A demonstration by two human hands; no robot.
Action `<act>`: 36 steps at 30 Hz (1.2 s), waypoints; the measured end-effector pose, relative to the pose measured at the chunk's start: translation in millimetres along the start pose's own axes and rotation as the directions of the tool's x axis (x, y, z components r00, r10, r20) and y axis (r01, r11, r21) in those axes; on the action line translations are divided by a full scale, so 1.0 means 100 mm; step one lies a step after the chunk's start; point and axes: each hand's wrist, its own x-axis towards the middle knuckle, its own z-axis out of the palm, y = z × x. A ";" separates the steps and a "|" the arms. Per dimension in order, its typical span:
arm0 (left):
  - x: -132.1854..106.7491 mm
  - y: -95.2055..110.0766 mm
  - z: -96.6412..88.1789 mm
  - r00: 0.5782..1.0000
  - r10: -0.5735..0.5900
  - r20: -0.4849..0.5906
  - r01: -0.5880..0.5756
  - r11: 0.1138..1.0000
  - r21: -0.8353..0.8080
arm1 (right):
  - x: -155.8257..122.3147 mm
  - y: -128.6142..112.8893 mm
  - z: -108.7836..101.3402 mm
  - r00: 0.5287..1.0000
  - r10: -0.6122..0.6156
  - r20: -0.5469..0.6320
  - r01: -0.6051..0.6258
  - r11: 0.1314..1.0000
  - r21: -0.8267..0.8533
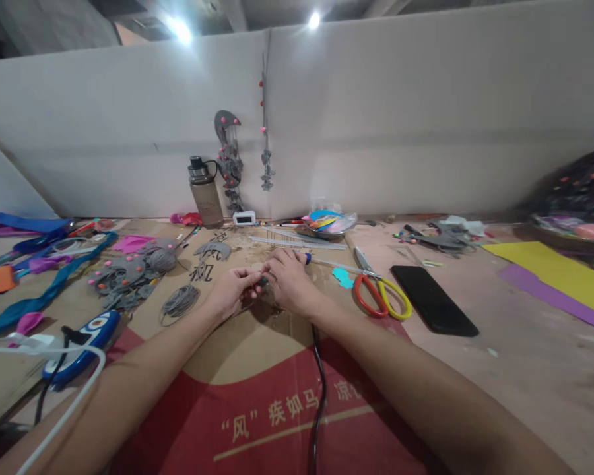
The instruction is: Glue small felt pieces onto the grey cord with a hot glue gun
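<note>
My left hand [237,288] and my right hand [291,278] meet over the cardboard sheet [228,359]. The left fingertips pinch a small dark, teal-tinted piece [264,282]. My right fingers curl down beside it, and what they grip is mostly hidden. A blue tip [307,258] shows just past the right knuckles, with a pale rod [334,265] leading rightward from it. From under my right wrist a black cord [319,382] runs toward the front edge. A coil of grey cord [180,301] and a grey felt crescent [212,249] lie left of my hands.
Scissors [382,295] with red and yellow handles and a black phone [433,300] lie to the right. Grey felt pieces [129,274] with pink dots and a blue-and-white power strip [82,348] are at left. Behind stand a bottle [206,198], a small clock [244,218] and a white partition [400,112].
</note>
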 end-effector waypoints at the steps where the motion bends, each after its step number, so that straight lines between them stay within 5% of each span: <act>1: 0.01 0.00 0.00 1.000 0.005 0.007 -0.005 1.000 0.020 | 0.00 0.00 -0.01 1.000 -0.020 0.010 0.021 1.000 -0.019; 6: -0.01 -0.02 -0.02 0.999 0.026 0.033 -0.029 0.996 0.081 | 0.01 -0.01 0.04 0.999 -0.024 0.027 0.025 0.998 -0.049; 12: -0.07 -0.04 -0.01 1.000 0.011 -0.006 -0.011 0.999 0.054 | 0.07 -0.01 -0.02 0.983 0.172 -0.057 -0.164 0.978 0.127; 16: -0.09 -0.03 -0.03 0.999 0.044 -0.030 -0.043 0.999 0.030 | 0.06 -0.03 -0.05 0.995 0.095 0.010 -0.095 0.971 0.221; 24: -0.10 -0.02 -0.08 0.999 0.013 0.031 -0.015 0.997 0.079 | 0.02 0.01 -0.01 0.994 -0.100 0.034 0.096 0.990 0.106; 29: -0.09 -0.02 -0.10 0.999 0.027 -0.026 -0.024 0.994 0.106 | 0.02 -0.03 -0.05 0.997 0.048 -0.052 -0.041 0.992 0.121; 33: -0.08 -0.01 -0.12 0.987 0.056 -0.150 -0.046 0.997 0.068 | 0.02 -0.01 0.02 0.959 0.281 -0.028 -0.242 0.867 0.436; 36: -0.09 0.01 -0.12 0.975 0.145 -0.169 -0.119 0.981 0.155 | 0.00 -0.01 0.15 0.945 0.307 0.115 -0.309 0.715 0.628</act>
